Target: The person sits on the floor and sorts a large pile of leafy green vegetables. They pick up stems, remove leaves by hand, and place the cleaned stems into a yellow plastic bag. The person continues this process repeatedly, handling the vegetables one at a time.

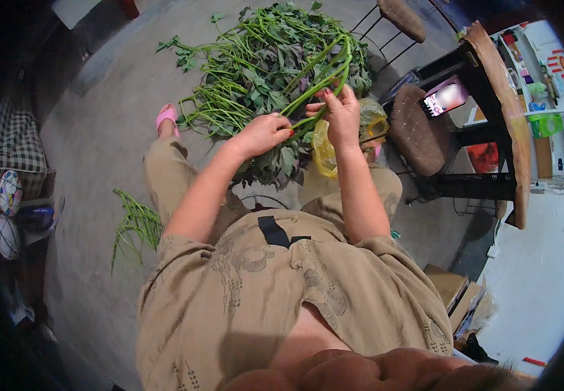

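In front of me a large heap of leafy green vines (262, 78), some leaves purplish, lies on the concrete floor. My left hand (264, 134) holds long green stems (307, 96) between thumb and fingers. These stems rise to a bend and come back down to my right hand (343, 117). Its thumb and forefinger pinch them, while the other fingers are partly spread. A translucent yellow plastic bag (325, 151) sits below my right hand, beside the heap. On the floor to my left is a smaller bunch of stripped-looking green stems (137, 225).
To the right stand a brown cushioned chair (418, 129) and a wood-edged table (519, 146), with a lit phone (444, 97) near them. Another chair (402, 19) is beyond the heap. Cardboard (445, 286) leans at the lower right. A checked cloth (18, 141) lies far left.
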The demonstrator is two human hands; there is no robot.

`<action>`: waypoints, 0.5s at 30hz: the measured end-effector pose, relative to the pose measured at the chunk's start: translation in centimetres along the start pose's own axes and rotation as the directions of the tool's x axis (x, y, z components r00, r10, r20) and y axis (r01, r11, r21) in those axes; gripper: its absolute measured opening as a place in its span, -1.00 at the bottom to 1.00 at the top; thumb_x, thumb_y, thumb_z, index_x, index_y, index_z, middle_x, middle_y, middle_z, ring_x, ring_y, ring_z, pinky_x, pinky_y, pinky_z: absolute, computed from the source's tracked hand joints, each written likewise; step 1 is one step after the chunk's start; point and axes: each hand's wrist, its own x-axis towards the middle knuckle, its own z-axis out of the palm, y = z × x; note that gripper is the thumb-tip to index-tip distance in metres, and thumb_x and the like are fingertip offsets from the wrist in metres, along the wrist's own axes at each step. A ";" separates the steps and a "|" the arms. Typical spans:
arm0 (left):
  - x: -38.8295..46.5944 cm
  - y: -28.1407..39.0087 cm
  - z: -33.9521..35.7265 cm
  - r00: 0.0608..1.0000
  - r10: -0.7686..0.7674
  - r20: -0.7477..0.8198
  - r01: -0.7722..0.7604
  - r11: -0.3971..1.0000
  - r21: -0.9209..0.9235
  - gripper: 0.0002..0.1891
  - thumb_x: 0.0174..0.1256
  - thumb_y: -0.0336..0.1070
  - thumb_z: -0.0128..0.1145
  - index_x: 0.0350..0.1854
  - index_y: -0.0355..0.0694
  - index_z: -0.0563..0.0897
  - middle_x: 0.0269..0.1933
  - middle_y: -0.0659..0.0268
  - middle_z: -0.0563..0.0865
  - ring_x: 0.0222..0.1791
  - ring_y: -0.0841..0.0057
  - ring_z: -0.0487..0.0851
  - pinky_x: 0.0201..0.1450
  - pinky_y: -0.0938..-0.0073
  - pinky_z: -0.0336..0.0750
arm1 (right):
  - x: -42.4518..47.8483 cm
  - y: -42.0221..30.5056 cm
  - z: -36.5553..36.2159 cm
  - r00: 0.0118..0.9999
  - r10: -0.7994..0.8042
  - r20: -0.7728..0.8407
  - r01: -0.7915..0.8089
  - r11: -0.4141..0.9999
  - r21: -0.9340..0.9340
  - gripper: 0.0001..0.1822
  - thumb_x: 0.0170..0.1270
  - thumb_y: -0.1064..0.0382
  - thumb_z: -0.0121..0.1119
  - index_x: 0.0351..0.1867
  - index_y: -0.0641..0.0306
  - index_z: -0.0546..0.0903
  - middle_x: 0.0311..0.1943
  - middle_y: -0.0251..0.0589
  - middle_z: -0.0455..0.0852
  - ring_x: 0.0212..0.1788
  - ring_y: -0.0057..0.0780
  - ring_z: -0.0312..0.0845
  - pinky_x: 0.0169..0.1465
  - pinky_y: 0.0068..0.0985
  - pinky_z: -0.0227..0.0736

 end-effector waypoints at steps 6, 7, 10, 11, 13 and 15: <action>-1.6 -1.0 -1.9 0.986 0.011 0.169 0.002 0.997 -0.077 -0.77 0.20 -0.20 0.05 -0.32 -0.29 0.56 -0.31 0.25 0.46 -0.24 0.41 0.47 -0.14 0.50 0.35 | 0.5 -0.6 -2.4 0.997 0.017 -0.071 -0.014 0.999 0.033 -0.81 0.30 0.36 -0.04 -0.08 0.30 0.39 -0.38 -0.12 0.57 -0.52 -0.30 0.62 -0.49 -0.42 0.60; -1.9 -1.6 -2.0 0.985 0.011 0.170 0.003 0.997 -0.082 -0.78 0.19 -0.21 0.05 -0.32 -0.29 0.56 -0.31 0.25 0.46 -0.24 0.41 0.47 -0.14 0.50 0.35 | 0.6 -0.8 -2.8 0.996 0.015 -0.090 -0.012 0.999 0.035 -0.81 0.30 0.36 -0.03 -0.08 0.30 0.39 -0.38 -0.13 0.56 -0.51 -0.29 0.63 -0.49 -0.42 0.61; -2.7 -2.9 -2.3 0.988 0.027 0.154 -0.018 0.998 -0.060 -0.78 0.18 -0.22 0.04 -0.32 -0.30 0.55 -0.33 0.25 0.52 -0.25 0.42 0.50 -0.16 0.48 0.37 | 0.9 -1.5 -4.0 0.988 -0.014 -0.151 0.018 0.999 0.028 -0.82 0.30 0.36 -0.04 -0.09 0.29 0.39 -0.39 -0.13 0.56 -0.51 -0.28 0.63 -0.48 -0.39 0.62; -2.8 -2.8 -2.4 0.988 0.015 0.156 -0.007 0.999 -0.053 -0.78 0.18 -0.22 0.04 -0.32 -0.30 0.55 -0.33 0.25 0.53 -0.26 0.43 0.51 -0.17 0.48 0.38 | 1.0 -1.7 -4.4 0.988 -0.052 -0.144 0.057 0.998 0.031 -0.83 0.30 0.36 -0.04 -0.09 0.29 0.39 -0.39 -0.13 0.56 -0.50 -0.28 0.63 -0.47 -0.38 0.61; -3.0 -1.8 -2.6 0.985 -0.052 0.165 0.067 0.994 -0.084 -0.79 0.18 -0.24 0.04 -0.32 -0.30 0.55 -0.39 0.24 0.58 -0.32 0.44 0.54 -0.21 0.46 0.41 | 0.8 -2.1 -4.6 0.986 -0.048 -0.159 0.050 0.999 0.007 -0.83 0.31 0.36 -0.05 -0.09 0.28 0.39 -0.40 -0.15 0.56 -0.50 -0.31 0.63 -0.47 -0.38 0.61; -3.0 -1.5 -2.6 0.987 -0.025 0.160 0.038 0.996 -0.080 -0.80 0.18 -0.25 0.03 -0.32 -0.31 0.55 -0.41 0.25 0.59 -0.35 0.46 0.54 -0.22 0.45 0.42 | 0.9 -2.1 -4.8 0.986 -0.069 -0.155 0.074 0.997 0.028 -0.84 0.31 0.36 -0.04 -0.10 0.28 0.39 -0.41 -0.17 0.56 -0.53 -0.36 0.61 -0.48 -0.38 0.60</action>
